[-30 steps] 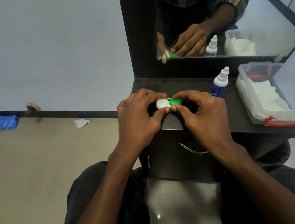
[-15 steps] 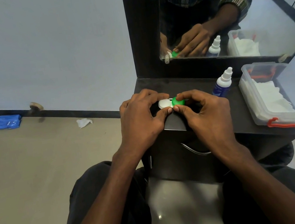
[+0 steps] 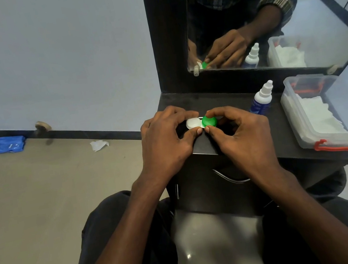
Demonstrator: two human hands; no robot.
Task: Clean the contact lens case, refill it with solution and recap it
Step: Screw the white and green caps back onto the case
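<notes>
Two hands meet over the near left corner of a dark dresser top (image 3: 227, 99) in the head view, both curled around the contact lens case (image 3: 201, 122). The left hand (image 3: 165, 142) pinches the case's white side, forefinger over the far edge and thumb under the near edge. The right hand (image 3: 243, 138) pinches the green cap (image 3: 209, 121) between forefinger and thumb. The case is just above the top's edge; whether it touches the surface cannot be told.

Right of the hands stands a solution bottle (image 3: 262, 98), blue-bodied with a white nozzle cap, upright and near the right hand's knuckles. Its label is too small to read. Further right sits a clear plastic box (image 3: 312, 141) with red latches, holding white tissue (image 3: 317, 112).

Behind the top rises a mirror (image 3: 311, 23) in a dark frame, reflecting the hands, the green cap, the bottle, the box and a plaid sleeve. Below the top is a dark drawer front with a curved metal handle (image 3: 231, 176), and the person's dark trousers flank it.

Leftward, the floor (image 3: 39, 189) is beige tile meeting a pale wall (image 3: 52, 55) with a black skirting. On the floor lie a blue packet (image 3: 8, 147) and a crumpled white scrap (image 3: 99, 144), well apart from each other; a round doorstop (image 3: 42, 126) sits at the skirting.
</notes>
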